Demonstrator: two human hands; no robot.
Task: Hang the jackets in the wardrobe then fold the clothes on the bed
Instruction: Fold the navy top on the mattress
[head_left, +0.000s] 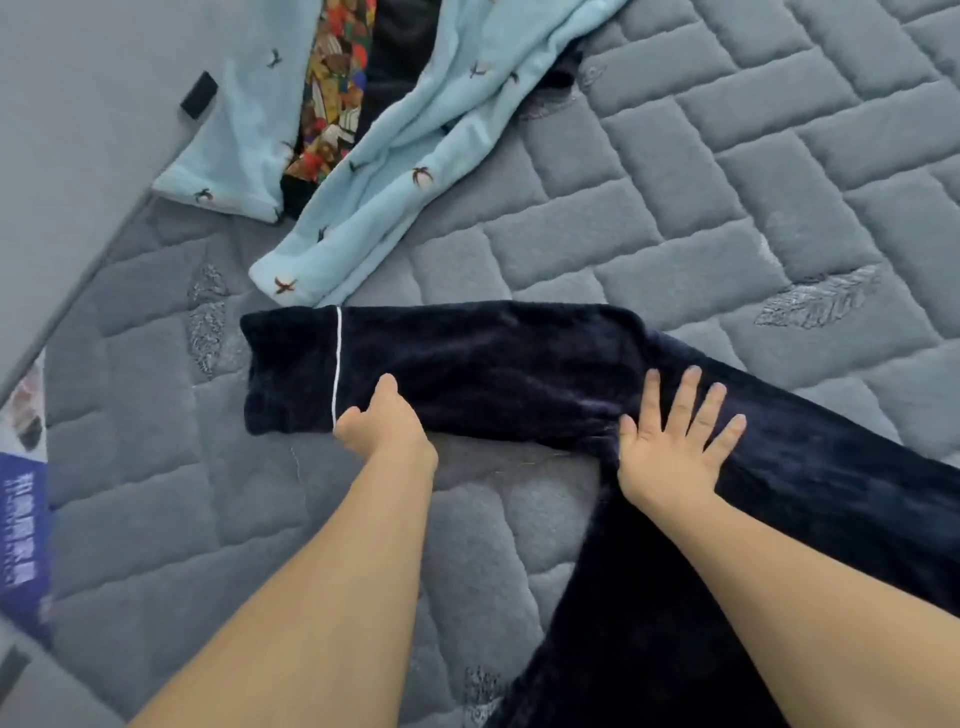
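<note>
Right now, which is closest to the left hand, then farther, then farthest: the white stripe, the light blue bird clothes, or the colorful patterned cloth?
From the left hand:
1. White stripe, on the navy garment, beside the thumb.
2. Light blue bird clothes, above on the mattress.
3. Colorful patterned cloth, top, farthest.

You have dark navy fleece pyjama trousers (519, 364) spread on the quilted grey bed (727, 208), one leg with white piping across its cuff folded leftward. Beyond lie light-blue bird-print pyjamas (405, 156), crumpled over a multicoloured patterned garment (332, 88).
</note>
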